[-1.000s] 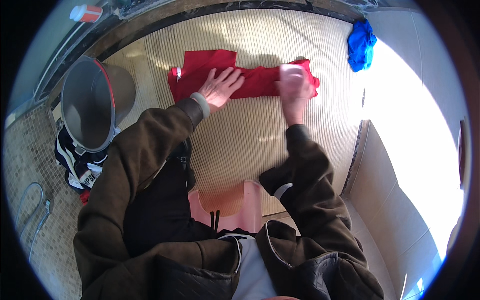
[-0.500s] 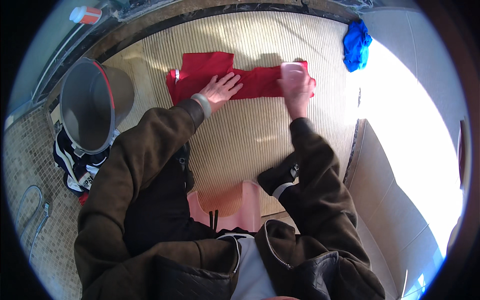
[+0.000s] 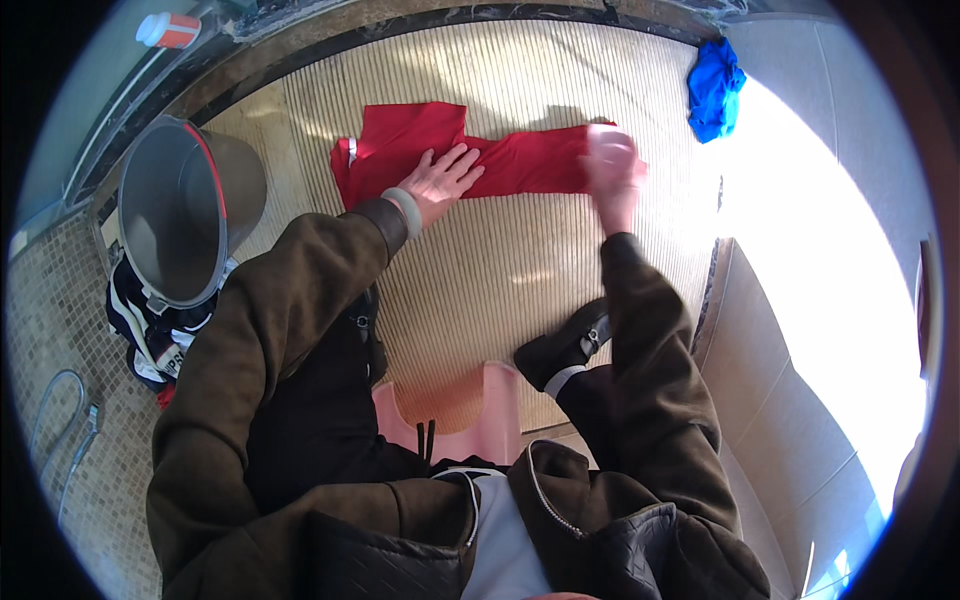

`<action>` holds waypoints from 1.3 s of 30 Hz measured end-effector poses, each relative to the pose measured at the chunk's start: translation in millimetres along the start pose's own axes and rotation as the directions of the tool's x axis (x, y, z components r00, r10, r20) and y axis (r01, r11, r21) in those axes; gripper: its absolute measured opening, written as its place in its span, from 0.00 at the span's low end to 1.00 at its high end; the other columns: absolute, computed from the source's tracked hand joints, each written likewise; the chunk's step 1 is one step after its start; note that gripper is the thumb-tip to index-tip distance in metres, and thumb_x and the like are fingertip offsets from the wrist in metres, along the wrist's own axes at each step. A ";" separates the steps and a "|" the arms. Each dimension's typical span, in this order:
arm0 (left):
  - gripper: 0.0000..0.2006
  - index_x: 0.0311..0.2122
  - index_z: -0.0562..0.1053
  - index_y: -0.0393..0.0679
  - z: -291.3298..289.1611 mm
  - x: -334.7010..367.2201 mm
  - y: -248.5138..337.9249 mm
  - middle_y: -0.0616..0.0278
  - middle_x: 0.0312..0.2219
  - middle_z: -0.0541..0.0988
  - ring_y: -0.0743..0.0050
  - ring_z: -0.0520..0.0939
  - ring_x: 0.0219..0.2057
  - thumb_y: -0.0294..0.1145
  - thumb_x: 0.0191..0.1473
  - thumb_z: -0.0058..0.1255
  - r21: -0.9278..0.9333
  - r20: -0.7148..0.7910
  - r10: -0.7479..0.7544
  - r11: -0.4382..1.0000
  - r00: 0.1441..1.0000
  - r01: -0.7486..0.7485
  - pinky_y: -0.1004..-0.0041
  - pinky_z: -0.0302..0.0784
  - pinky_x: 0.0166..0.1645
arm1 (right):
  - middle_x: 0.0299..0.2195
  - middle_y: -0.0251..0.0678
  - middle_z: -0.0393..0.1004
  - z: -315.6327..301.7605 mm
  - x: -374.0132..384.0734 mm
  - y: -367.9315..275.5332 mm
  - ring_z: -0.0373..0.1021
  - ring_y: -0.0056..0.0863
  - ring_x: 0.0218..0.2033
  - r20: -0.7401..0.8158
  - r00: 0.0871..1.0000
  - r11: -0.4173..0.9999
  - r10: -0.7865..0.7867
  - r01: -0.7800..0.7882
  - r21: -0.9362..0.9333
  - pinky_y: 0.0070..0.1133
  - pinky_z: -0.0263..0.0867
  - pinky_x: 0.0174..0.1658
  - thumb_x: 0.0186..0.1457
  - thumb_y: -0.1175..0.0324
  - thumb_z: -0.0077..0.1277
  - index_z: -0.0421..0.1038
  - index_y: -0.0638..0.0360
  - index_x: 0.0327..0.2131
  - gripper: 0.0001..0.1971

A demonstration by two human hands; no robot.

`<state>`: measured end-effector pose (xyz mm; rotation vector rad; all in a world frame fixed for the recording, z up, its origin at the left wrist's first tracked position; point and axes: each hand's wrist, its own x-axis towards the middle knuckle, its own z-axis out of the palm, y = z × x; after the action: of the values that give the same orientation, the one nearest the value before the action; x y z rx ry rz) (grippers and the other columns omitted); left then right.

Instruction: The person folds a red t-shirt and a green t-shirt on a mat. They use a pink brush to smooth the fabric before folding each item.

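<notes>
A red garment (image 3: 535,162) lies spread and folded on the pale ribbed floor (image 3: 480,290). My left hand (image 3: 440,184) rests flat on its middle with fingers spread, and a pale bangle circles that wrist. At the garment's right end, my right hand (image 3: 618,188) is closed round a pale pink block (image 3: 610,145). Motion blurs the block, so I cannot make out whether it is soap or a brush. The hand and block cover part of the cloth's right end.
A grey bucket (image 3: 246,180) tilts at the left beside a heap of dark and white clothes (image 3: 135,310). A blue cloth (image 3: 714,92) lies at the far right by the tiled wall. Between my legs stands a pink stool (image 3: 492,415). A white bottle (image 3: 168,31) is at the far left.
My right hand has moved a little to the right along the garment with the pink block. My left hand stays in place on the cloth.
</notes>
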<state>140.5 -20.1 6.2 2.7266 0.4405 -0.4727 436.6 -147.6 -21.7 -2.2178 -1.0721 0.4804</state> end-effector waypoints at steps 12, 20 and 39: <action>0.31 0.65 0.57 0.48 3.0 -9.2 -4.6 0.58 0.66 0.52 0.57 0.52 0.67 0.30 0.56 0.49 0.040 0.001 -0.026 0.999 1.000 0.026 0.46 0.60 0.63 | 0.47 0.41 0.67 -24.0 43.1 -38.4 0.63 0.38 0.48 -0.027 0.996 0.868 0.083 -0.086 -0.490 0.35 0.61 0.50 0.41 0.54 0.66 0.63 0.57 0.50 0.34; 0.31 0.65 0.56 0.47 1.6 -11.4 -8.1 0.58 0.66 0.52 0.56 0.52 0.67 0.28 0.55 0.47 -0.053 -0.050 -0.014 0.999 0.999 0.011 0.46 0.60 0.63 | 0.35 0.41 0.68 42.9 -32.4 -103.2 0.63 0.42 0.39 0.053 0.934 0.912 -0.354 0.357 -0.201 0.39 0.59 0.43 0.44 0.56 0.66 0.64 0.57 0.46 0.29; 0.37 0.65 0.55 0.58 -6.5 -7.1 -3.5 0.65 0.67 0.48 0.56 0.49 0.68 0.19 0.50 0.47 -0.132 -0.060 0.009 0.991 0.998 -0.017 0.42 0.56 0.65 | 0.38 0.36 0.72 -18.6 2.8 -17.7 0.70 0.34 0.42 -0.010 0.999 0.999 -0.046 0.046 -0.021 0.34 0.65 0.48 0.44 0.61 0.66 0.63 0.54 0.49 0.30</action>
<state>134.7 -16.2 13.6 2.6190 0.4521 -0.3475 438.5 -143.8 3.8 -2.2063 -1.1249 0.4393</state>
